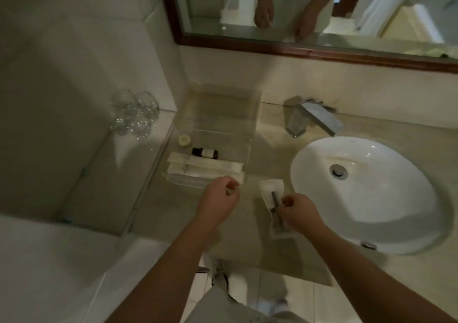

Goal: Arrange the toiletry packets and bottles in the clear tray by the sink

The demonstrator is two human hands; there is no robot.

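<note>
A clear tray stands on the counter left of the sink. Inside it lie a dark bottle, a small round pale soap and long white packets side by side at the near end. My left hand is at the tray's near right corner, fingers pinched on the end of a white packet. My right hand grips a clear-white packet with a dark razor inside, held over the counter between tray and sink.
A white oval sink with a chrome tap fills the right side. Clear glasses stand on a ledge at the left. A wood-framed mirror hangs above. The counter's front edge is close to my body.
</note>
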